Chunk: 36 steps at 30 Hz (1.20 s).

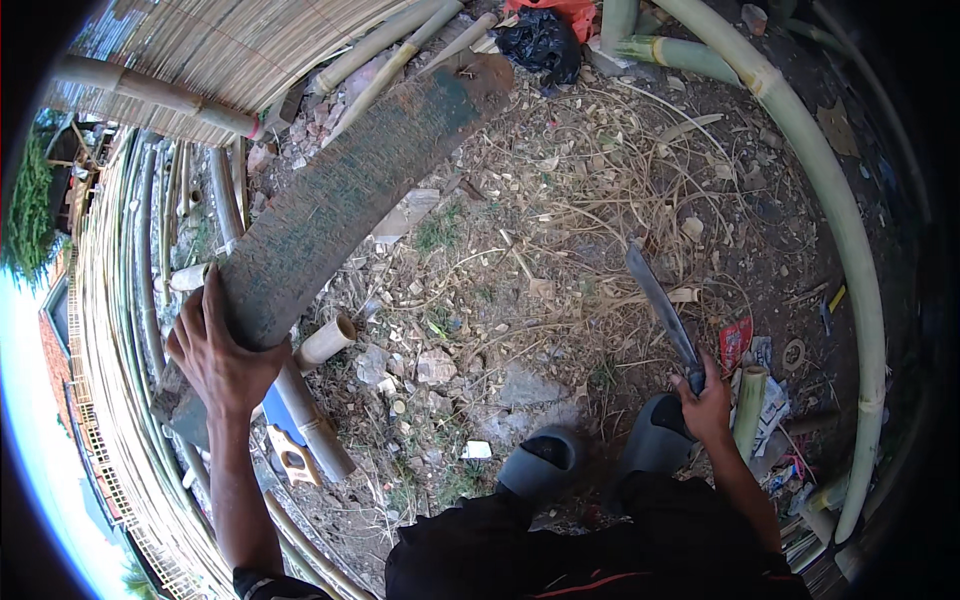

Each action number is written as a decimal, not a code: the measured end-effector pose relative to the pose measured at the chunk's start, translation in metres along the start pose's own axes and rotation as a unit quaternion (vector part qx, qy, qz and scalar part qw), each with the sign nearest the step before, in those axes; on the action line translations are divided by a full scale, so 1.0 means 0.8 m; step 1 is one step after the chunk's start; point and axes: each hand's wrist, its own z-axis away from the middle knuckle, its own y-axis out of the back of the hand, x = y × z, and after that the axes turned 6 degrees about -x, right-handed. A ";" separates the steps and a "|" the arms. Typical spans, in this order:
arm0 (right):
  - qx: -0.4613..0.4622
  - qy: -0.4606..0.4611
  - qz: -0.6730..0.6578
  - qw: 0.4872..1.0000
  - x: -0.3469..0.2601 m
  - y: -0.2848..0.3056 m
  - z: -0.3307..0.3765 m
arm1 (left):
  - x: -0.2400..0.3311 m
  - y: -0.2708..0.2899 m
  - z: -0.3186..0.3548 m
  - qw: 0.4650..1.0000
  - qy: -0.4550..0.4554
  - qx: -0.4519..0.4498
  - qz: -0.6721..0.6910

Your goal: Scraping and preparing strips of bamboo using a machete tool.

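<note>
A long weathered wooden board [340, 205] with patches of worn green paint slants from lower left to the top middle. My left hand [225, 360] spans its near part, fingers at one edge and thumb at the other, gripping it. On the right, my right hand [707, 400] is closed round the dark handle of a machete [660, 305]. Its long blade points up and slightly left over the littered ground, apart from the board. Beneath the board's near end lie a cut bamboo pole [312, 425] and a handsaw [292, 455] with a pale handle, partly hidden.
Dry strips and chips litter the ground [540, 290]. A long curved bamboo pole [840, 220] bounds the right side. Bamboo poles [140, 250] line the left, and a black plastic bag [540, 45] lies at the far end. My feet in grey clogs [540, 462] stand close by.
</note>
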 end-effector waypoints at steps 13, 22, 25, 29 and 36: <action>0.213 -0.173 -0.170 0.946 0.110 0.031 0.047 | 0.123 -0.229 -0.209 0.948 0.165 -0.199 0.183; 0.328 -0.141 0.274 0.893 0.113 0.079 -0.002 | 0.168 -0.344 -0.164 0.909 0.212 -0.307 0.186; 0.267 0.047 0.190 0.944 0.071 0.098 -0.091 | 0.208 -0.326 -0.140 0.955 0.198 -0.024 0.218; 0.190 -0.014 0.159 0.969 0.013 0.121 -0.241 | 0.284 -0.286 -0.061 0.922 0.049 0.043 0.382; 0.138 0.057 0.251 0.956 -0.057 0.156 -0.462 | 0.349 -0.297 0.083 0.815 0.106 -0.264 0.506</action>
